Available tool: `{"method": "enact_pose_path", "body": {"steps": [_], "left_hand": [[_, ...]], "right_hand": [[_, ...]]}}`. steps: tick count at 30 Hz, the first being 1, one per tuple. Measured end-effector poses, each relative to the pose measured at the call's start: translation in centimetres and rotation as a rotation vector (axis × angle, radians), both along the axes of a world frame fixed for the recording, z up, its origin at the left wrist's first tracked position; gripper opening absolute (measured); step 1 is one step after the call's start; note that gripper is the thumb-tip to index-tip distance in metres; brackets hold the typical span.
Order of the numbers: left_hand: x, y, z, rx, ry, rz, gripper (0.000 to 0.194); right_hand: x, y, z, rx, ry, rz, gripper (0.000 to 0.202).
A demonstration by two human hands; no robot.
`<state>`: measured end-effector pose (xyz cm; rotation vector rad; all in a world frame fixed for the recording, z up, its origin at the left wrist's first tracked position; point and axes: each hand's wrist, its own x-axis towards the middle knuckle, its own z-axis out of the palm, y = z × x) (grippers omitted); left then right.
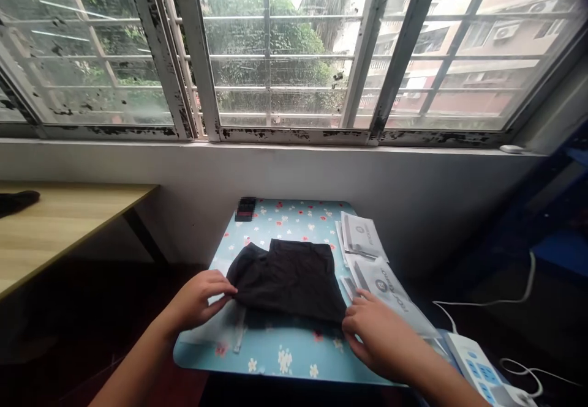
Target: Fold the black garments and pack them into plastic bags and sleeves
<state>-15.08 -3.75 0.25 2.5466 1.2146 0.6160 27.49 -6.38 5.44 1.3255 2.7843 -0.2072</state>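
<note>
A black cloth garment (289, 278) lies spread on a light blue table (257, 358) with a flower pattern. My left hand (204, 300) pinches the garment's left edge between thumb and fingers. At its lower right corner is my right hand (374, 330), with the fingers bent and closed on the cloth edge. Beneath the garment's left side, a clear plastic bag (214, 333) shows on the table. Printed plastic bags (390, 294) lie along the table's right side, just beyond my right hand.
A small dark object (245, 209) sits at the table's back left corner. To the left stands a wooden table (68, 217) with a black item (18, 201) on it. A white power strip (478, 367) with cables is at the lower right. Windows rise behind a low wall.
</note>
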Motion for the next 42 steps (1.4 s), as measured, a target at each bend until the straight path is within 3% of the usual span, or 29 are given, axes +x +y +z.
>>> {"method": "enact_pose_path", "body": {"steps": [3,5,10,13,18,22,25,28,31,34,37,40,42], "left_hand": [[-0.3,-0.7,0.2,-0.108,-0.01,-0.068,0.023],[-0.3,0.5,0.5,-0.111,-0.056,-0.011,0.024],[0.4,7.2,0.1,-0.132,-0.091,0.355,0.038],[0.9,10.7,-1.2,-0.187,-0.042,0.427,0.037],[1.6,12.8,-3.6,-0.236,-0.001,0.428,0.033],[2.0,12.4,-4.0,-0.242,-0.002,0.42,0.022],[2.2,11.2,-3.0,-0.197,-0.042,0.44,0.025],[2.1,8.9,-1.6,-0.124,-0.1,0.437,0.028],[1.5,5.8,-0.4,-0.013,-0.115,0.308,0.025],[0.7,2.6,0.0,0.028,-0.048,0.137,0.022],[-0.2,0.1,-0.3,-0.059,-0.04,0.082,0.023],[-0.9,-1.1,-0.6,-0.204,-0.125,0.113,0.023],[-1.1,-1.1,-0.9,-0.263,-0.171,0.224,0.03]], "right_hand": [[0.0,1.0,0.7,-0.045,-0.019,0.047,0.022],[-0.2,3.2,0.8,0.02,-0.013,0.023,0.021],[-1.5,11.0,-0.8,0.173,-0.145,-0.167,0.022],[-2.1,14.3,-2.7,0.2,-0.198,-0.233,0.026],[-2.5,16.4,-4.9,0.212,-0.267,-0.298,0.038],[-2.4,16.8,-4.7,0.222,-0.236,-0.314,0.034],[-2.0,16.1,-3.2,0.263,-0.147,-0.298,0.019],[-1.2,13.9,-1.6,0.319,-0.046,-0.275,0.028],[0.1,10.3,-0.7,0.345,0.07,-0.236,0.028],[1.4,6.1,-1.2,0.292,0.229,-0.142,0.024],[2.1,2.4,-2.6,0.225,0.296,-0.132,0.024],[2.4,0.0,-3.8,0.162,0.281,-0.144,0.02],[2.3,-0.8,-4.1,0.14,0.266,-0.151,0.015]]}}
